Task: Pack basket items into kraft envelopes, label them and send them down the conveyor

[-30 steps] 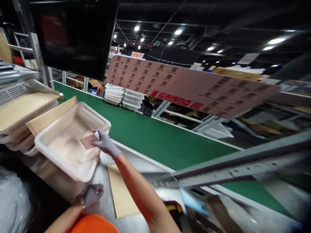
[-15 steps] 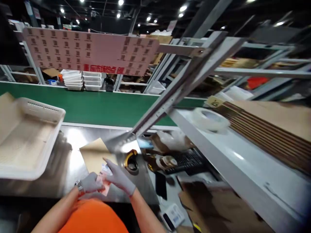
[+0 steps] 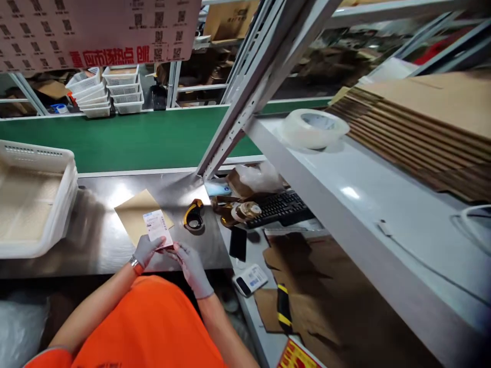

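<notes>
My left hand (image 3: 146,250), in a grey glove with a watch at the wrist, is closed on a white printed label (image 3: 155,224), thumb on top. My right hand (image 3: 193,268), also gloved, has its fingers closed at the label's lower right edge, by a small dark red patch. What exactly lies between those fingertips is partly hidden. Beneath and behind the label, a flat brown kraft envelope (image 3: 128,214) lies on the steel table (image 3: 97,225). A black and yellow tape dispenser (image 3: 194,214) stands just right of the envelope.
White plastic baskets (image 3: 63,225) are nested at the left. To the right are a brown bottle (image 3: 240,212), a keyboard (image 3: 282,207), a black phone (image 3: 238,244) and a white device (image 3: 251,279). A shelf (image 3: 345,204) with a tape roll (image 3: 314,128) and stacked cardboard (image 3: 414,138) juts in.
The view has tilted down and turned right. The label, earlier folded and pinkish between both hands, now shows its white printed face. My right hand has drawn back to its lower edge.
</notes>
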Action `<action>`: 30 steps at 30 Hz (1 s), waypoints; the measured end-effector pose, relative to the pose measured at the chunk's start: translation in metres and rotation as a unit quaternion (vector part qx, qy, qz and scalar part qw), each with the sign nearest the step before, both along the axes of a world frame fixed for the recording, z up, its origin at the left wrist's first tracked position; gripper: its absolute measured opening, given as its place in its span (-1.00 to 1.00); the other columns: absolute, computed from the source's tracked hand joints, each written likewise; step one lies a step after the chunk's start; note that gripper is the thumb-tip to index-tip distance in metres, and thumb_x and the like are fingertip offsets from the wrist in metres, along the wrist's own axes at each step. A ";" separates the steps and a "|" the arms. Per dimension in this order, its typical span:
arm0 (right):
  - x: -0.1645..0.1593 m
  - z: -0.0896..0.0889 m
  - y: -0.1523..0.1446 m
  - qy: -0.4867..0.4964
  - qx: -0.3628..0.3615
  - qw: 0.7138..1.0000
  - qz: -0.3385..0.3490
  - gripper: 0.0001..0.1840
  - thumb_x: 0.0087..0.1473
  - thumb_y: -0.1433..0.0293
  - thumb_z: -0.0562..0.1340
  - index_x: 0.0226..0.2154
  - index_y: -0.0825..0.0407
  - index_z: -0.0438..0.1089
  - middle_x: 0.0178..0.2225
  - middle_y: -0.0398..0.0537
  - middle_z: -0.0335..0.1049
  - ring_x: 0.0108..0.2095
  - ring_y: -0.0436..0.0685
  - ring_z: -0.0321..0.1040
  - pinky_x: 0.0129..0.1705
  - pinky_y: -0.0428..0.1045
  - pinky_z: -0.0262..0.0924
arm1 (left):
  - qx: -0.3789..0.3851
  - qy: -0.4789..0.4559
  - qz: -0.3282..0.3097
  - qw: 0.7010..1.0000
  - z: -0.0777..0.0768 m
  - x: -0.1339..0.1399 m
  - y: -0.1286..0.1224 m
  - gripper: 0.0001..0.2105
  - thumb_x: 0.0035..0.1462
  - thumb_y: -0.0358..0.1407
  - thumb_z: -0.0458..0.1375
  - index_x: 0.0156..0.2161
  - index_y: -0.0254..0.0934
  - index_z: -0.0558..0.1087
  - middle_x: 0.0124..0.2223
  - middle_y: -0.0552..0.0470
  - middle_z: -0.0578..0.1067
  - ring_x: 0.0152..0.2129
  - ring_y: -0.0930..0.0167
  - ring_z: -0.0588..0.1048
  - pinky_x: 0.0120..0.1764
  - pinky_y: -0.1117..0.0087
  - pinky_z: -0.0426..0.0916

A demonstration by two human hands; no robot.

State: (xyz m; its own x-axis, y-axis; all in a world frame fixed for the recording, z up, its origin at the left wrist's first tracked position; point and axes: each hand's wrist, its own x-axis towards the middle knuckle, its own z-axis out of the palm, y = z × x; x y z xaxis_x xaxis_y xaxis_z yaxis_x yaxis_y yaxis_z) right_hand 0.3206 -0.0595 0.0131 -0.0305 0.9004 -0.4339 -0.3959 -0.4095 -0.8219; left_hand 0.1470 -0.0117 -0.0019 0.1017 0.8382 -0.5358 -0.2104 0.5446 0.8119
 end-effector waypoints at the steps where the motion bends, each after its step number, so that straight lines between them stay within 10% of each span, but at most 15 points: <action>1: 0.003 -0.001 -0.001 0.001 -0.003 1.000 0.000 -0.22 -0.26 -0.36 0.67 -0.29 -0.06 0.72 -0.21 0.08 0.79 -0.10 0.40 0.73 0.12 0.30 0.59 | -0.001 0.000 0.002 1.000 0.000 0.002 -0.001 -0.44 -0.14 -0.04 0.70 -0.10 -0.39 0.77 -0.03 -0.33 0.82 -0.17 0.07 0.78 -0.17 0.21 0.63; 14: 0.011 -0.017 0.000 -0.026 0.041 0.999 0.007 -0.33 -0.10 -0.30 0.63 -0.35 -0.04 0.75 -0.25 0.05 0.79 -0.20 0.30 0.68 0.01 0.20 0.56 | 0.007 0.027 -0.020 0.999 0.003 0.010 -0.003 -0.44 -0.05 0.03 0.62 -0.08 -0.38 0.75 -0.06 -0.30 0.81 -0.23 0.12 0.76 -0.21 0.21 0.64; 21: 0.004 -0.021 0.000 -0.101 0.057 0.993 -0.032 -0.39 0.04 -0.26 0.48 -0.46 -0.05 0.67 -0.40 -0.04 0.67 -0.30 0.19 0.56 -0.13 0.10 0.49 | 0.199 0.333 -0.034 0.921 0.006 0.000 -0.007 -0.42 0.03 -0.17 0.54 0.18 -0.28 0.68 0.38 -0.37 0.62 0.31 -0.04 0.61 0.37 -0.08 0.52; 26: 0.008 -0.015 -0.007 -0.128 0.072 0.988 -0.045 -0.53 0.09 -0.08 0.47 -0.50 -0.03 0.64 -0.46 -0.11 0.58 -0.35 0.11 0.45 -0.18 0.05 0.38 | 0.279 0.243 -0.251 0.894 0.012 0.005 -0.003 -0.68 0.28 0.04 0.30 -0.27 -0.13 0.75 -0.17 -0.10 0.78 -0.13 0.16 0.72 0.11 0.14 0.60; 30: 0.022 -0.013 -0.031 -0.146 0.056 0.985 -0.071 -0.60 0.01 0.02 0.49 -0.57 -0.04 0.53 -0.53 -0.15 0.48 -0.41 0.10 0.33 -0.24 0.07 0.30 | 0.195 0.203 -0.277 0.919 0.021 0.020 0.005 -0.63 0.08 0.10 0.34 -0.48 -0.17 0.61 -0.43 0.01 0.61 -0.39 0.28 0.58 -0.18 0.31 0.53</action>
